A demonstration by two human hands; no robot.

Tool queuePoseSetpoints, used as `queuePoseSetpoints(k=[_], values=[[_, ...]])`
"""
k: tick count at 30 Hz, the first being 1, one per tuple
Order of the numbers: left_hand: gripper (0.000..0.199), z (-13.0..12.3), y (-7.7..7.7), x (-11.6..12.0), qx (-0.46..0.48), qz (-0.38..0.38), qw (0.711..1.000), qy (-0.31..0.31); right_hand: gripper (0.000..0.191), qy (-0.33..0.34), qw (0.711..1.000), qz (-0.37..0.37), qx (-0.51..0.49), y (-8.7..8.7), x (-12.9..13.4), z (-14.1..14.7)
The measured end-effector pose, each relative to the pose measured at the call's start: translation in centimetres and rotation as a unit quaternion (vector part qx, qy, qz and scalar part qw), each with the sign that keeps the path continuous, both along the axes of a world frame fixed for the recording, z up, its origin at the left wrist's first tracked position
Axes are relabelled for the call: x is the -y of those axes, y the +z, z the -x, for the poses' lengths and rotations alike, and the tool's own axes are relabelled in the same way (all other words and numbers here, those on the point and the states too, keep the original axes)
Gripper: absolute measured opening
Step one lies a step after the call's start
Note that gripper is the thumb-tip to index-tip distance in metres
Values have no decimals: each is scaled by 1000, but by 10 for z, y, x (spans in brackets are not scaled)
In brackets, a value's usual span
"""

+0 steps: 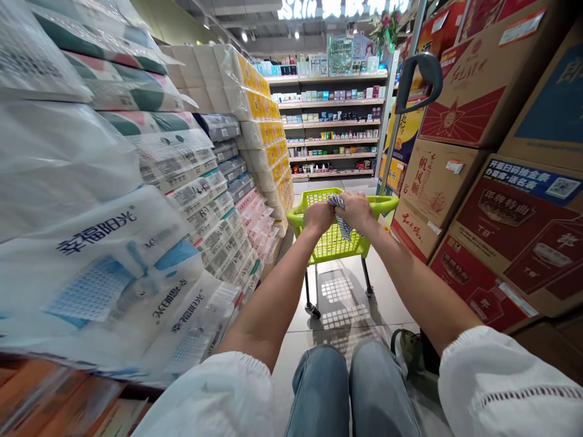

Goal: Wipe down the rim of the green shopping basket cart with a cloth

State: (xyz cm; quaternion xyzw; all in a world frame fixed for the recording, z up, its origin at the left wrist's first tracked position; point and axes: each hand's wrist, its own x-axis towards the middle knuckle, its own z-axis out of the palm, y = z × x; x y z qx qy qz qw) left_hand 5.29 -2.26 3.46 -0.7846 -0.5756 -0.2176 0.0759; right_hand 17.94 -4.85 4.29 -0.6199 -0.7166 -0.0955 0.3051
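Note:
A small lime-green shopping cart (pixel 334 244) stands in front of my knees, its basket of open lattice on dark legs with casters. My left hand (pixel 319 217) is closed on the middle of its handle bar (pixel 386 203). Right beside it, my right hand (pixel 354 211) is closed around a grey-and-white striped cloth (pixel 345 228) at the same bar. Part of the cloth hangs down below the bar, and a bunched bit shows between my two hands. The fingertips of both hands are hidden on the far side.
Wrapped tissue packs (pixel 118 261) are piled high on the left, with yellow-and-white packs (pixel 262 121) farther on. Cardboard cartons (pixel 449 182) line the right, near a metal pole with a dark grey handle (pixel 419 82). Shelves of small goods (pixel 334 124) close the aisle. A dark green bag (pixel 412 358) lies by my leg.

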Motion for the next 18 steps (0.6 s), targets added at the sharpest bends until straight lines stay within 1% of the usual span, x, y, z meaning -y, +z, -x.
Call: queuePoseSetpoints(k=[2, 4, 6, 8, 9, 11, 13, 15, 17, 18], values=[[49, 6, 1, 4, -7, 1, 1000, -14, 31, 2, 1000, 19, -11, 2, -6, -15], [52, 9, 2, 6, -8, 0, 1000, -17, 31, -14, 999, 28, -32, 4, -10, -35], [53, 8, 2, 6, -7, -1, 1000, -17, 30, -33, 998, 22, -48, 5, -13, -52], [55, 5, 1, 6, -5, -6, 1000, -18, 29, -50, 997, 10, -51, 3, -13, -58], [55, 3, 0, 6, -3, -8, 1000, -19, 28, -56, 997, 5, -50, 2, -13, -55], [55, 1, -2, 5, -4, -17, 1000, -20, 28, -49, 998, 3, -45, 0, -10, -39], [50, 1, -3, 4, -11, -23, 1000, -17, 29, -17, 999, 6, -36, -2, -8, -16], [45, 5, -3, 4, -18, -22, 1000, -13, 27, 2, 1000, -1, -26, -2, -5, 4], [44, 11, -2, 4, -21, -19, 999, -17, 25, 16, 1000, -5, -20, -1, -3, 13], [46, 14, -2, 4, -21, -20, 999, -21, 25, 23, 1000, -3, -20, -1, -2, 12]])
